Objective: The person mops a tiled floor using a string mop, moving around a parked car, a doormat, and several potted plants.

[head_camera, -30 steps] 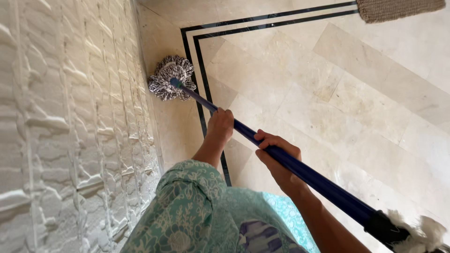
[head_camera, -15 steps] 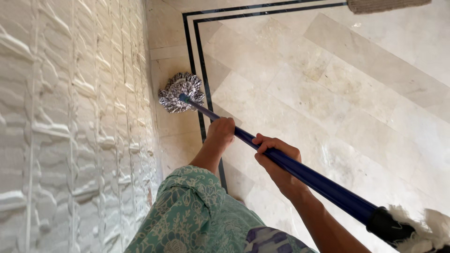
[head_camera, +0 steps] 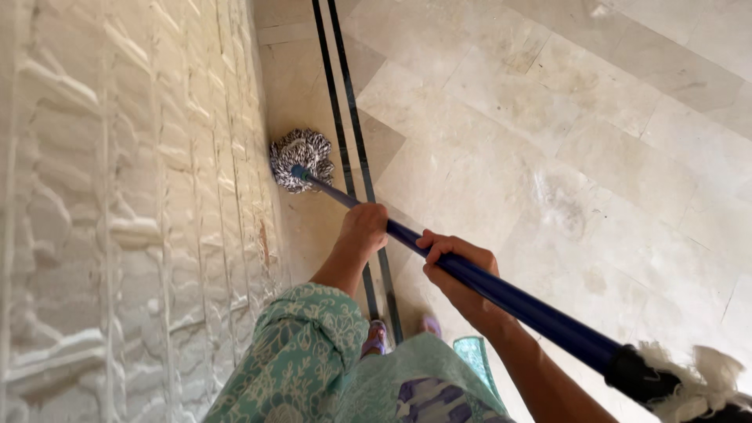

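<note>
A grey-and-white string mop head [head_camera: 301, 160] rests on the beige marble floor close to the wall. Its blue handle [head_camera: 517, 301] runs diagonally down to the lower right, ending in a black cap with white fibres. My left hand [head_camera: 364, 229] grips the handle further down, nearer the mop head. My right hand [head_camera: 454, 270] is closed around the handle higher up. A teal floral sleeve [head_camera: 301, 352] covers my left arm.
A white textured stone-pattern wall [head_camera: 125, 211] fills the left side. Two thin black inlay lines [head_camera: 345, 117] run along the floor beside the wall. Purple footwear [head_camera: 376, 338] shows below my arms. Pale marble tiles [head_camera: 595, 141] spread to the right.
The mop head has come back along the wall toward me. The view has shifted, so the floor-border corner and the brown mat at the top have left the frame. Both hands keep their grip.
</note>
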